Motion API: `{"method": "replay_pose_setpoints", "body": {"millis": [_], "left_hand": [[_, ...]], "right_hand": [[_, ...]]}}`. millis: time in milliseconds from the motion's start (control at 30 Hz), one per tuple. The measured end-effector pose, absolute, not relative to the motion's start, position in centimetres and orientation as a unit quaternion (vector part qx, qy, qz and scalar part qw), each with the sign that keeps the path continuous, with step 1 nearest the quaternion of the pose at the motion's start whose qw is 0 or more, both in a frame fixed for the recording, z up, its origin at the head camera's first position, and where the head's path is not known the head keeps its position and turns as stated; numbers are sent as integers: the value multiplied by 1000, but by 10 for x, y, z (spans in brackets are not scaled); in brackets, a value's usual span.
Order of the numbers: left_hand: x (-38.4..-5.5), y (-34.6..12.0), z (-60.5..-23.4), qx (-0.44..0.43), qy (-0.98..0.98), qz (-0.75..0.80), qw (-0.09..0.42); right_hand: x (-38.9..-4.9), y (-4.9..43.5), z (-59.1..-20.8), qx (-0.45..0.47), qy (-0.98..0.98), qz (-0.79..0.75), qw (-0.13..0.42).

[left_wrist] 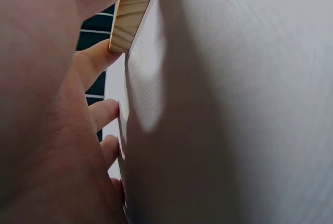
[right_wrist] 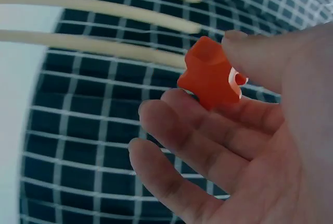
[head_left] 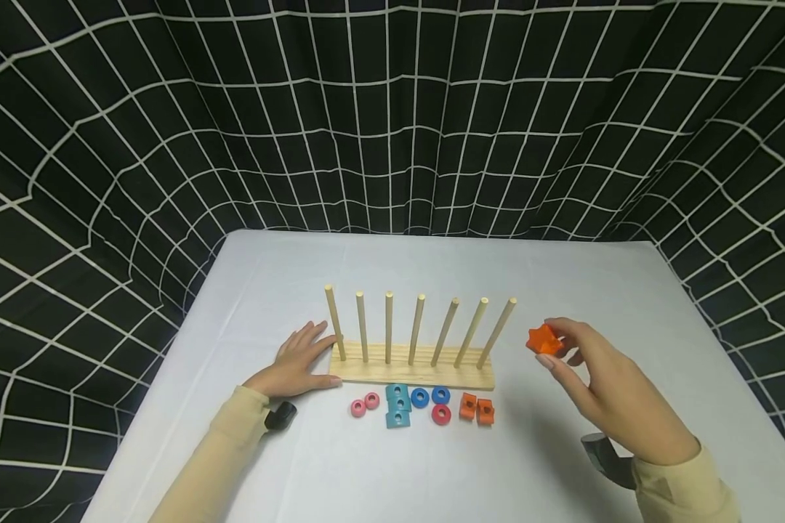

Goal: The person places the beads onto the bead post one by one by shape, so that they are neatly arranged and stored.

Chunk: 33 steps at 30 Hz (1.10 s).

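Observation:
On the white table stands a wooden peg rack (head_left: 419,374) with several upright pegs. My left hand (head_left: 296,363) holds its left end, thumb at the front edge and index finger at the back corner; the other fingers spread on the table. In the left wrist view, the index finger touches the end of the wooden base (left_wrist: 132,21). To the right of the rack, my right hand (head_left: 602,378) pinches an orange star-shaped bead (head_left: 543,340) above the table. The right wrist view shows the star bead (right_wrist: 210,73) between thumb and fingers, the other fingers loosely bent.
In front of the rack lie small pink rings (head_left: 358,408), teal blocks with holes (head_left: 397,419), blue rings (head_left: 420,397), a red ring (head_left: 441,415) and orange blocks (head_left: 485,412). A black curtain with a white grid (head_left: 392,109) hangs around the table (head_left: 366,479).

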<state>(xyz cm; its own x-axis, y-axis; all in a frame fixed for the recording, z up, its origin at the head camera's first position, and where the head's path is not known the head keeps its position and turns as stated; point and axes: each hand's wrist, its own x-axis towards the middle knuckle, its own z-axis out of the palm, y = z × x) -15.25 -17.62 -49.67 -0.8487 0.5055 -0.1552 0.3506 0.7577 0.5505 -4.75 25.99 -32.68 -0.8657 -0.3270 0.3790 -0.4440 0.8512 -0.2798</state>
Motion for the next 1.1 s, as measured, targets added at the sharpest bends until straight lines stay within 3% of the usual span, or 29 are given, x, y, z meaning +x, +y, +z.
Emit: {"method": "replay_pose_setpoints", "body": {"millis": [167, 433, 1100], "left_hand": [[-153, -178, -501, 230, 929, 254, 142], [-153, -178, -501, 228, 928, 258, 143], [-152, -178, -500, 224, 927, 263, 145]], "right_hand": [[-57, 255, -301, 259, -925, 186, 205], [-77, 240, -286, 290, -919, 173, 203], [-98, 230, -320, 215, -940, 180, 196]]}}
